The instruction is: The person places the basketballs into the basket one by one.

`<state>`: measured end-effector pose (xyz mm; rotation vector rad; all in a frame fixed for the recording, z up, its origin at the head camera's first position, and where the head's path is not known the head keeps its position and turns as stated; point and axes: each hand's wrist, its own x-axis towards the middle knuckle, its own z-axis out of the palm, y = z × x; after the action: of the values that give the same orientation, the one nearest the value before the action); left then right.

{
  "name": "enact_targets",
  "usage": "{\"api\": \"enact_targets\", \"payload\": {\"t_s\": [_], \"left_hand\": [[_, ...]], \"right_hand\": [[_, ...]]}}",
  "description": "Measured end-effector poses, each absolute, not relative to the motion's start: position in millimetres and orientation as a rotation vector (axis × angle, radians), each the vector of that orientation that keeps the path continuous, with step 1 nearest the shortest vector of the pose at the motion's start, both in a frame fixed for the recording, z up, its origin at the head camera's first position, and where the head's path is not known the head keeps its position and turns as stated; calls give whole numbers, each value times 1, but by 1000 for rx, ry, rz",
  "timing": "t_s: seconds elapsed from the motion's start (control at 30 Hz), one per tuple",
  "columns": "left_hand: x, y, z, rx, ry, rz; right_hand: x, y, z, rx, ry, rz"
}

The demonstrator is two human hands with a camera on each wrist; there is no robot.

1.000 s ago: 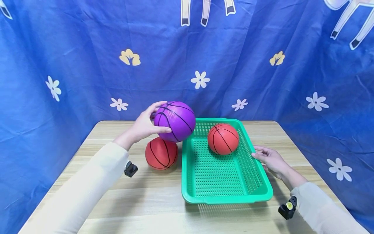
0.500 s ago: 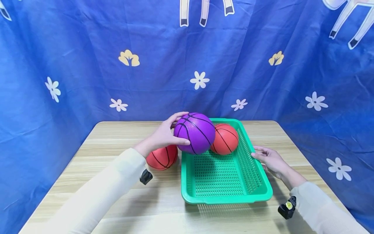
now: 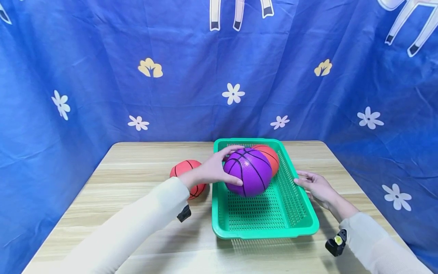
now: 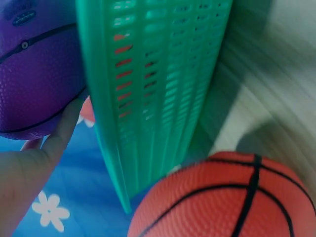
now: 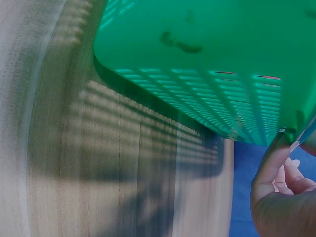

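Note:
My left hand [image 3: 213,167] grips a purple mini basketball [image 3: 249,173], thumb on the near side and fingers over the far side. The ball is over the left half of a green plastic basket [image 3: 263,233]; whether it touches the floor cannot be told. Behind it, a red mini basketball [image 3: 270,154] sits inside the basket, partly hidden. A second red basketball [image 4: 232,197] lies on the table against the outer left side, partly covered by my left wrist in the head view. At the basket's right rim, my right hand [image 3: 316,188] pinches the edge, seen also as the hand [image 5: 284,192] in the right wrist view.
The basket stands on a light wood-grain table [image 3: 147,236]. A blue curtain [image 3: 184,91] with white flowers hangs behind the table and along both sides. Dark wrist cameras [image 3: 336,243] are strapped at both cuffs.
My left hand has carried the purple basketball rightward and down, from above the outer red basketball to over the basket. My right hand has stayed at the rim.

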<state>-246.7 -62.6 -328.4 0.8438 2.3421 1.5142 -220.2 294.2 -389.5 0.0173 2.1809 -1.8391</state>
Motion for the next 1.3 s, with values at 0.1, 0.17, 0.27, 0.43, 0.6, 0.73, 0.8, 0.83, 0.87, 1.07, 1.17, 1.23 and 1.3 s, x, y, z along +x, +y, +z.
{"api": "enact_targets", "payload": {"t_s": [0.1, 0.17, 0.27, 0.43, 0.6, 0.73, 0.8, 0.83, 0.87, 1.07, 1.17, 1.23, 1.3], "left_hand": [[-245, -52, -333, 863, 2333, 1483], [-243, -45, -336, 876, 2325, 1465], [-241, -35, -342, 906, 2303, 1434], [-240, -23, -352, 941, 2288, 1370], [-239, -15, -361, 985, 2329, 1305], [-238, -8, -366, 1003, 2372, 1247], [-236, -5, -367, 1008, 2375, 1227], [-235, -4, -368, 1017, 2371, 1219], [-234, -2, -369, 1028, 2366, 1210], [-231, 5, -375, 1086, 2347, 1140], [-229, 8, -376, 1094, 2355, 1110], [-228, 9, -377, 1097, 2353, 1099], [-226, 11, -378, 1095, 2351, 1086]], "right_hand": [[-220, 294, -390, 24, 2200, -1828], [-221, 295, -392, 6, 2209, -1822], [-223, 299, -397, -68, 2186, -1844], [-224, 300, -397, -73, 2179, -1843], [-222, 294, -391, 29, 2211, -1812], [-220, 293, -388, 27, 2205, -1819], [-222, 296, -392, 2, 2202, -1820], [-225, 299, -397, -21, 2196, -1826], [-230, 304, -405, -31, 2197, -1824], [-268, 337, -465, 16, 2176, -1878], [-277, 342, -479, 43, 2165, -1914], [-279, 344, -481, 49, 2173, -1909], [-276, 343, -478, 18, 2173, -1894]]}}
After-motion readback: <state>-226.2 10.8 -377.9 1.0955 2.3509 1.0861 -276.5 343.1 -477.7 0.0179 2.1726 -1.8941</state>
